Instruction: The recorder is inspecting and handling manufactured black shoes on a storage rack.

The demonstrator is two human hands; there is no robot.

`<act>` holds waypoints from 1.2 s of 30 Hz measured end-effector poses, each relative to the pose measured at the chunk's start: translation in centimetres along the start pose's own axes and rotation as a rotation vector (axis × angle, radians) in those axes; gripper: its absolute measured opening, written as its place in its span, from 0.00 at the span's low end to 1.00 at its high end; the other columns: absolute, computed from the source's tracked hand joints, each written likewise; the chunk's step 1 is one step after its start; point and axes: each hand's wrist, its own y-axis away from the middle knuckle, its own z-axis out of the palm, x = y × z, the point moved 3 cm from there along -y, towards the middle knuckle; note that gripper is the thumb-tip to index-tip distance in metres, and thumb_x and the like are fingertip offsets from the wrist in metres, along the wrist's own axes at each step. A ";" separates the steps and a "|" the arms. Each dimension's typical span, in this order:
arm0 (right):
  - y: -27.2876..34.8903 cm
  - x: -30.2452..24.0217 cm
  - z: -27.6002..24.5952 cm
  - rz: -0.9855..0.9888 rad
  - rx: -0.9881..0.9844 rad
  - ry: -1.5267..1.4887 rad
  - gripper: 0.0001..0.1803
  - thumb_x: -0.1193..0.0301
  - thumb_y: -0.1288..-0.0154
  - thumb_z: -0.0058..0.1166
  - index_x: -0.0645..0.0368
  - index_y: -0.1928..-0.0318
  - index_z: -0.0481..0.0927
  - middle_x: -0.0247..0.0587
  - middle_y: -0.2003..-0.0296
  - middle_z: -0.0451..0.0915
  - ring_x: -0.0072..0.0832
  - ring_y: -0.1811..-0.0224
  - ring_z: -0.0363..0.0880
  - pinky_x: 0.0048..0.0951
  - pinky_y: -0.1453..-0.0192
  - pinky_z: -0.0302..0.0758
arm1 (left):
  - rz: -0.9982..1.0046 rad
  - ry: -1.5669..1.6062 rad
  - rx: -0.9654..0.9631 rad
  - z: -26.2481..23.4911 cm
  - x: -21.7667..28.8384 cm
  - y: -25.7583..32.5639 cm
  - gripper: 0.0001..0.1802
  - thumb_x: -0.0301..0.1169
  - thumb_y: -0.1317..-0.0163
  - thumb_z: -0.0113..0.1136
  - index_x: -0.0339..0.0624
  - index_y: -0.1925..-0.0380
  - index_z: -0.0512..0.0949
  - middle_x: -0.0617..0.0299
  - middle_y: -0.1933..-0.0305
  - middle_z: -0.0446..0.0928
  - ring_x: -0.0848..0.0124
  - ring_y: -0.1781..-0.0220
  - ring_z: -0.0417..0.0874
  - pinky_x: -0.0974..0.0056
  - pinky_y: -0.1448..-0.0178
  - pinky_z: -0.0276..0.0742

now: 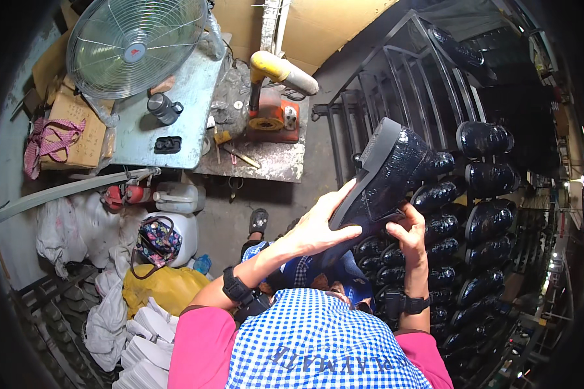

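A black shoe [386, 172] is held up in front of me, tilted, its heel end up and its dark sole edge [379, 146] turned to the left. The upper looks glossy and wrinkled, as if covered in clear film. My left hand [324, 223] grips the lower end of the shoe from the sole side, thumb stretched across it and fingers partly hidden behind. From the other side my right hand [410, 235] closes on the upper with bent fingers and thumb. Right behind the held shoe stand rows of similar shiny black shoes [486, 223].
A metal rack [412, 71] rises behind the shoes on the right. At the far left, a pale table [191, 123] bears a large fan [135, 52] and a dark mug [164, 109]. An orange machine [274, 120] stands beside it. White sacks [107, 324] and a yellow bag [162, 288] lie lower left.
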 end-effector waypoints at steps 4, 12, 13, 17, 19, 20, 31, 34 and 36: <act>-0.4 -0.1 0.4 0.035 -0.024 0.070 0.18 0.82 0.51 0.57 0.67 0.56 0.74 0.36 0.62 0.76 0.21 0.59 0.73 0.22 0.52 0.69 | 0.042 0.066 0.067 -0.2 -0.6 -0.3 0.47 0.41 0.51 0.64 0.46 0.34 0.49 0.48 0.35 0.56 0.59 0.34 0.57 0.58 0.32 0.52; -2.8 -3.9 2.1 -0.272 0.069 0.421 0.10 0.81 0.52 0.61 0.65 0.66 0.78 0.33 0.74 0.74 0.20 0.71 0.71 0.21 0.66 0.68 | -0.044 0.457 -0.097 -1.9 -0.8 -1.1 0.36 0.42 0.38 0.50 0.44 0.34 0.48 0.53 0.32 0.52 0.65 0.30 0.50 0.62 0.32 0.51; -3.3 -4.8 1.7 -0.320 0.109 0.503 0.10 0.81 0.52 0.62 0.65 0.66 0.78 0.34 0.74 0.74 0.21 0.72 0.71 0.21 0.66 0.68 | -0.190 0.526 -0.057 -2.6 -1.4 -0.9 0.35 0.42 0.37 0.48 0.43 0.34 0.48 0.53 0.33 0.54 0.64 0.31 0.53 0.61 0.33 0.54; -5.6 -8.5 -0.9 -0.407 0.321 0.610 0.10 0.79 0.51 0.61 0.65 0.66 0.78 0.35 0.74 0.76 0.21 0.71 0.73 0.22 0.64 0.71 | -0.278 0.625 0.104 -6.2 -4.1 0.9 0.30 0.42 0.35 0.46 0.41 0.37 0.55 0.53 0.42 0.68 0.64 0.45 0.74 0.64 0.46 0.72; -7.0 -10.9 -2.3 -0.422 0.462 0.617 0.09 0.78 0.49 0.59 0.66 0.65 0.78 0.34 0.72 0.77 0.19 0.70 0.73 0.21 0.64 0.71 | -0.328 0.498 0.246 -8.2 -5.5 2.5 0.31 0.45 0.36 0.46 0.38 0.39 0.57 0.49 0.44 0.69 0.62 0.49 0.76 0.62 0.48 0.74; -7.7 -12.2 -3.1 -0.437 0.543 0.634 0.08 0.78 0.47 0.58 0.66 0.65 0.78 0.33 0.71 0.77 0.17 0.69 0.73 0.21 0.65 0.71 | -0.342 0.472 0.321 -9.2 -6.7 3.4 0.29 0.43 0.36 0.46 0.38 0.40 0.59 0.49 0.45 0.70 0.62 0.50 0.77 0.63 0.50 0.75; -17.8 -22.4 -20.5 -0.349 0.809 0.903 0.14 0.67 0.50 0.60 0.65 0.66 0.79 0.34 0.75 0.78 0.17 0.75 0.71 0.21 0.69 0.70 | -0.446 0.523 0.820 -12.5 -12.3 7.5 0.22 0.39 0.36 0.47 0.38 0.47 0.67 0.50 0.52 0.75 0.63 0.58 0.80 0.64 0.58 0.78; -20.8 -22.2 -27.4 -0.175 0.802 0.950 0.15 0.64 0.49 0.60 0.62 0.65 0.80 0.34 0.78 0.77 0.17 0.82 0.70 0.22 0.76 0.67 | -0.435 0.535 0.843 -10.7 -11.7 5.2 0.21 0.38 0.36 0.46 0.38 0.47 0.67 0.50 0.52 0.75 0.63 0.57 0.80 0.64 0.58 0.78; -22.7 -21.7 -30.4 -0.032 0.716 1.133 0.15 0.63 0.48 0.59 0.62 0.66 0.80 0.34 0.80 0.77 0.18 0.86 0.70 0.22 0.80 0.66 | -0.442 0.556 0.836 -9.2 -11.5 3.6 0.21 0.37 0.35 0.45 0.37 0.46 0.66 0.50 0.52 0.74 0.65 0.58 0.80 0.66 0.58 0.79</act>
